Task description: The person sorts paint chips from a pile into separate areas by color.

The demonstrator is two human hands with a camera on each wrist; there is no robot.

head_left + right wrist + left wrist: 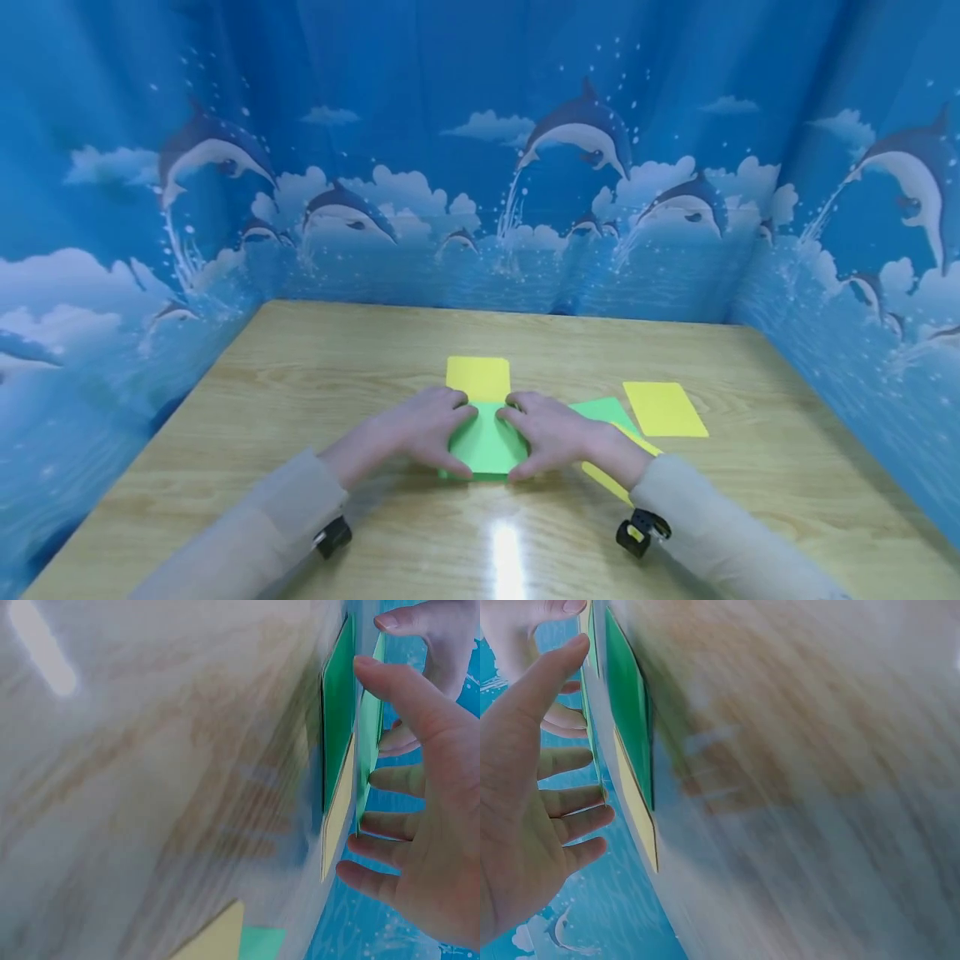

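Between both hands is a light green card [487, 437], raised a little above the table. My left hand [435, 429] holds its left side, thumb at the near edge and fingers toward the far edge. The right hand [551, 429] holds the right side likewise. Under the raised card lies another green card [630, 705], which looks darker in both wrist views. A yellow card [477, 377] lies just beyond it, partly covered in the head view.
To the right of the hands, a green card [609, 412] and a yellow card [603, 482] overlap, partly hidden by the right forearm. Farther right lies another yellow card [666, 409]. The wooden table [337, 350] is bordered by a blue dolphin-print curtain [420, 100].
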